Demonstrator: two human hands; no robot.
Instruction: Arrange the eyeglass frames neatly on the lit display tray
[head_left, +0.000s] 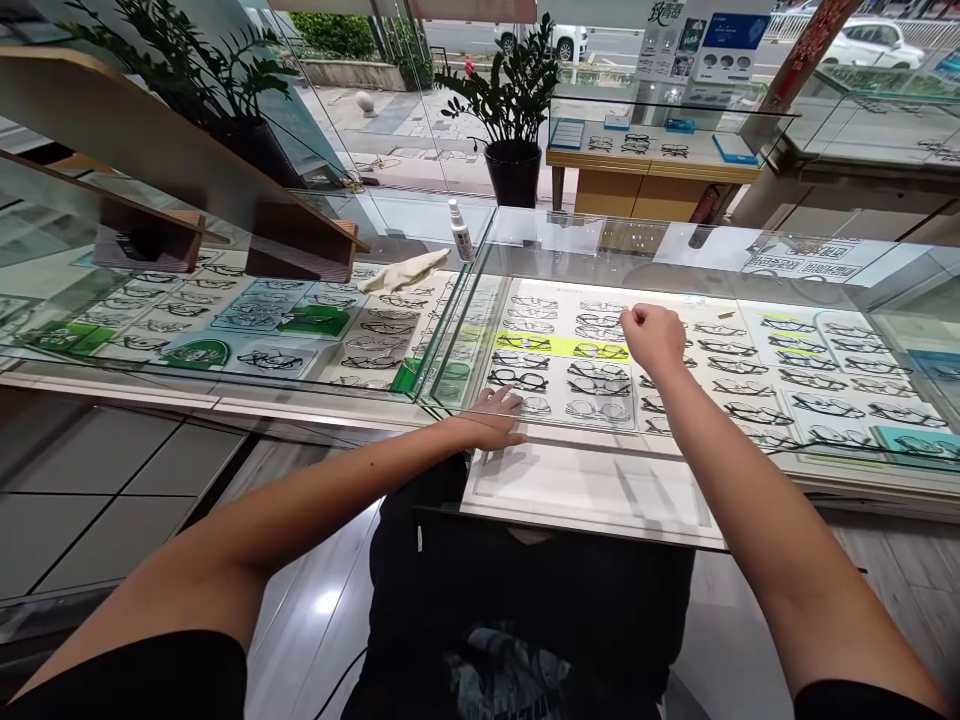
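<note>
My left hand is at the front edge of the glass display case, fingers spread. Its fingertips are close to a pair of dark-framed eyeglasses; whether they touch, I cannot tell. Further right, my right hand is closed in a fist over the rows of eyeglasses. Anything inside its fingers is hidden. Beside the fist are more eyeglasses, some of them on a yellow strip. Below the case a white pull-out panel sticks out toward my body.
A white spray bottle and a cream cloth rest on the left case's glass top. Wooden stands occupy its far left. A potted plant and a wooden display table stand beyond the cases.
</note>
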